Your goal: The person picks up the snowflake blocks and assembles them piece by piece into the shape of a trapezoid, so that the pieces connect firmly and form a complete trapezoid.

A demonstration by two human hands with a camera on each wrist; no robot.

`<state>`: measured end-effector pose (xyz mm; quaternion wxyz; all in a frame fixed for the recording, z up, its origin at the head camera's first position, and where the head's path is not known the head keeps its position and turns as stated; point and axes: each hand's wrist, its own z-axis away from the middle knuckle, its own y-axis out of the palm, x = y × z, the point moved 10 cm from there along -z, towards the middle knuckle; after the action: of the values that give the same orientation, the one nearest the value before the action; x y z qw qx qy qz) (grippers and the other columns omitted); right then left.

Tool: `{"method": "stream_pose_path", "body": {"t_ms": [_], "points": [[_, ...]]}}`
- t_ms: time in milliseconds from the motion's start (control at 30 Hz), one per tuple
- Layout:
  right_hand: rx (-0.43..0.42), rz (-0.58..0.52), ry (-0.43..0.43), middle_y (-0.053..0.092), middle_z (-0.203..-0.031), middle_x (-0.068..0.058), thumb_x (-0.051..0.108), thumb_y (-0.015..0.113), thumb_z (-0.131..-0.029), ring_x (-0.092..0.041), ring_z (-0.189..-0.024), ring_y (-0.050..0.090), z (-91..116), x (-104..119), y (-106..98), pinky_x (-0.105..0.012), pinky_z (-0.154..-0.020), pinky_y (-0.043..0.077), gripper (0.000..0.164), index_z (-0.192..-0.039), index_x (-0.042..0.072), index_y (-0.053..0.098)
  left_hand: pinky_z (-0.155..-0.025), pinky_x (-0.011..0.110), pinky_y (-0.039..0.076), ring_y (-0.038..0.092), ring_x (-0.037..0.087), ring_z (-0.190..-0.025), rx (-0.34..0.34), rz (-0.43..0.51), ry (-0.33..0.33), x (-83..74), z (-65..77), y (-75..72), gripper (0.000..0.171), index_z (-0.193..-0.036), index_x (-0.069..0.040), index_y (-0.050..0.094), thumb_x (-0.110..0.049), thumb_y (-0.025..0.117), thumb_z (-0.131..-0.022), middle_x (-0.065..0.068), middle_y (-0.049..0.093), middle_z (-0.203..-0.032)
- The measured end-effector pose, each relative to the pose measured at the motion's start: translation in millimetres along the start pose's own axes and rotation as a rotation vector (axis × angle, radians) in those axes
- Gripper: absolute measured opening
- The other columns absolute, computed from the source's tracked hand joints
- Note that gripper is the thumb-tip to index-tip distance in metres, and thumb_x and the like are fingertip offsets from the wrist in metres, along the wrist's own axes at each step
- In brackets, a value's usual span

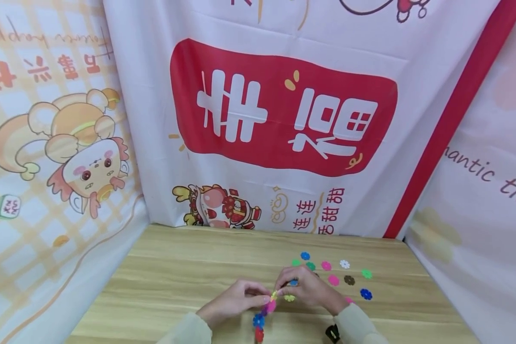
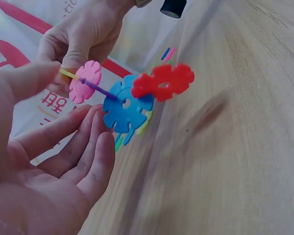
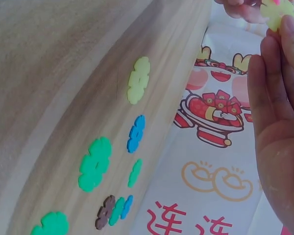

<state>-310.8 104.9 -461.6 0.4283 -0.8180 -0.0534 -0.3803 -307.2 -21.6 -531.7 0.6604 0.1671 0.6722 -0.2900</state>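
Note:
Both hands meet over the table around a short chain of notched plastic flower discs. From the free end it runs through a red disc, a blue disc, a purple disc seen edge-on, and a pink disc up to a yellow disc. My right hand pinches the yellow disc between thumb and fingers. My left hand holds the chain at its yellow and pink end, thumb tip at the yellow edge, other fingers loosely bent below. The red end hangs toward me.
Loose flower discs lie flat around and beyond my right hand, among them a white disc, a brown disc, a dark blue disc and a pale yellow disc. A small black object is by the right sleeve. Printed cloth encloses the table.

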Motion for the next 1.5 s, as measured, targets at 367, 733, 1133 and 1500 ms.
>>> {"method": "stream_pose_path", "body": {"t_ms": [367,733,1133,1500], "points": [[0.065,0.022,0.020,0.080,-0.102,0.005,0.018,0.078,-0.093,-0.002,-0.095,0.072,1,2,3,-0.027,-0.084,0.063,0.010,-0.103,0.018,0.082,-0.093,0.023,0.057,0.072,0.014,-0.104,0.051,0.076,-0.002,0.7,-8.3,11.2,0.031,-0.126,-0.011,0.075,-0.032,0.070,-0.103,0.019,0.075,-0.123],[0.120,0.155,0.308,0.079,-0.107,-0.004,0.015,0.080,-0.094,-0.002,-0.095,0.070,12,-30,-21,-0.025,-0.087,0.063,0.014,-0.109,0.016,0.080,-0.093,0.028,0.056,0.067,0.015,-0.105,-0.016,0.031,-0.039,7.4,-7.1,1.3,0.038,-0.127,-0.004,0.072,-0.033,0.071,-0.102,0.007,0.075,-0.117],[0.129,0.334,0.327,0.074,-0.105,0.003,0.020,0.083,-0.091,-0.009,-0.094,0.068,27,-57,2,-0.025,-0.084,0.061,0.026,-0.115,0.011,0.077,-0.089,0.019,0.055,0.065,0.013,-0.107,-0.055,0.043,-0.008,2.1,-4.4,-5.4,0.038,-0.129,0.001,0.069,-0.027,0.072,-0.102,0.013,0.072,-0.124],[0.159,0.312,0.356,0.069,-0.082,0.009,0.012,0.087,-0.086,-0.002,-0.076,0.056,20,-68,10,-0.018,-0.068,0.052,0.012,-0.094,0.016,0.079,-0.095,0.022,0.056,0.067,0.013,-0.111,-0.058,0.072,-0.015,2.6,-2.6,-7.4,0.046,-0.134,0.006,0.064,-0.027,0.072,-0.102,0.021,0.069,-0.132]]}}
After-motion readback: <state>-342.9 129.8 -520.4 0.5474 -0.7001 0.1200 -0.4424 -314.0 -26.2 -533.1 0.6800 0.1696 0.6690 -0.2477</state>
